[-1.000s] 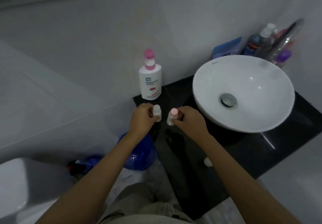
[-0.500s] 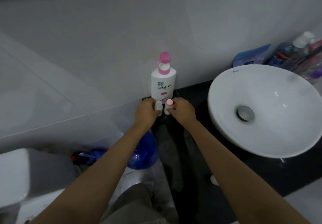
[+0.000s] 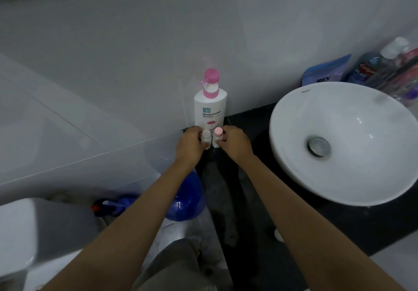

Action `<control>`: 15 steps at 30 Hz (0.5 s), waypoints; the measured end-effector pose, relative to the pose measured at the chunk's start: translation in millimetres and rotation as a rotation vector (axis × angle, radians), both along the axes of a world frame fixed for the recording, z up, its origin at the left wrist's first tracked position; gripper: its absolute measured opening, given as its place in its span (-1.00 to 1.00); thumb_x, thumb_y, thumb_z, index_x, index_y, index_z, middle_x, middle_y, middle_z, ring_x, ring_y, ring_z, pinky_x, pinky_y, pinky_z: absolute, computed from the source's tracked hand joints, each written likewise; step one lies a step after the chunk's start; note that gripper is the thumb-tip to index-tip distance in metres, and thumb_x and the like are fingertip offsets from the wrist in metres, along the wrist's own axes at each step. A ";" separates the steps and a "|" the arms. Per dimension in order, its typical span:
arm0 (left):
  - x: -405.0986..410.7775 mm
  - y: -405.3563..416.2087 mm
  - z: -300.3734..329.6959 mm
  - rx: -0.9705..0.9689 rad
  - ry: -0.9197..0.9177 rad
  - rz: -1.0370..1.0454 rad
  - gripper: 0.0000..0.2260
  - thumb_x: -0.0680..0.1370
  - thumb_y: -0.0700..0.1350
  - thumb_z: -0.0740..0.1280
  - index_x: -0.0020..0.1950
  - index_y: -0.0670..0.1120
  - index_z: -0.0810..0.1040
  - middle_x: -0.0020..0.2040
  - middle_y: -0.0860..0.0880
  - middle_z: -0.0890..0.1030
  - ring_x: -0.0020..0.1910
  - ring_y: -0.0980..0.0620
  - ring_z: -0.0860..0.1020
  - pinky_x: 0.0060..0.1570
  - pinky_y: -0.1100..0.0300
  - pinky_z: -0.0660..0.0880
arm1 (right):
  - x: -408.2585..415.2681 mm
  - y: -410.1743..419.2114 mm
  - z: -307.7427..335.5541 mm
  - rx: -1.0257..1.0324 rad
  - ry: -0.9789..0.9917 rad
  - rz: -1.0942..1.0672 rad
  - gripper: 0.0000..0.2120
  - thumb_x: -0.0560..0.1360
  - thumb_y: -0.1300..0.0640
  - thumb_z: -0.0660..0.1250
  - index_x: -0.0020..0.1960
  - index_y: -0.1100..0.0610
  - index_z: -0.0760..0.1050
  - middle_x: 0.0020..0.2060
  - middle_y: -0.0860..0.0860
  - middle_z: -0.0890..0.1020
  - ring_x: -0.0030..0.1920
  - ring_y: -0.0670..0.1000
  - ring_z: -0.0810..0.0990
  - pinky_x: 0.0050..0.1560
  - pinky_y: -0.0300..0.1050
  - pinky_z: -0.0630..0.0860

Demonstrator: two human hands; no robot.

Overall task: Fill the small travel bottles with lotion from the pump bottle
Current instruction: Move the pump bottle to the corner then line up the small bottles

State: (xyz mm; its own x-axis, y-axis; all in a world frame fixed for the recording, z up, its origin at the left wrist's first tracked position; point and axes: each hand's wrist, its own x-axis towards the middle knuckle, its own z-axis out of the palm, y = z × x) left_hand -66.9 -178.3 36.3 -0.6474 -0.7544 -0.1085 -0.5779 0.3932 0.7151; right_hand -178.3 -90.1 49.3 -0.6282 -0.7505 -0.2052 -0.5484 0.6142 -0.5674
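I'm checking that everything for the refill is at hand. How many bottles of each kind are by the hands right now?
Pump bottle: 1
Small travel bottles: 2, the white-capped one in the left hand and the pink-capped one in the right hand
Total: 3

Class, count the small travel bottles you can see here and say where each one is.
2. The white-capped bottle is gripped by the left hand; the pink-capped bottle by the right hand.

Hands [image 3: 214,144] grip two travel bottles [image 3: 210,138] before pump bottle [image 3: 210,107].
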 end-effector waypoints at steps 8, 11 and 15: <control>4.8 0.3 -0.9 0.055 0.016 -0.019 -0.72 0.39 -0.22 0.47 0.07 -0.14 0.54 -0.04 -0.10 0.62 -0.11 -0.03 0.58 -0.07 0.07 0.55 | -1.6 5.3 -1.9 -0.013 -0.001 0.020 -0.78 0.44 0.14 0.39 0.06 0.15 0.52 0.01 0.10 0.60 0.01 0.05 0.57 0.08 -0.06 0.52; 8.1 -0.7 -3.2 0.055 0.015 -0.030 -0.71 0.39 -0.21 0.48 0.08 -0.13 0.54 -0.04 -0.11 0.63 -0.09 -0.04 0.59 -0.05 0.06 0.56 | -2.4 9.1 1.1 -0.004 0.007 0.029 -0.73 0.44 0.14 0.39 0.12 0.14 0.51 0.01 0.11 0.58 -0.01 0.05 0.56 0.01 -0.08 0.51; 20.0 1.1 -2.6 0.013 0.005 -0.036 -0.65 0.40 -0.17 0.49 0.15 -0.12 0.52 0.03 -0.12 0.60 -0.02 -0.05 0.57 -0.04 0.11 0.52 | -1.7 18.2 9.8 0.010 0.019 0.033 -0.63 0.44 0.13 0.39 0.22 0.15 0.47 0.03 0.13 0.57 -0.03 0.05 0.55 0.00 -0.04 0.53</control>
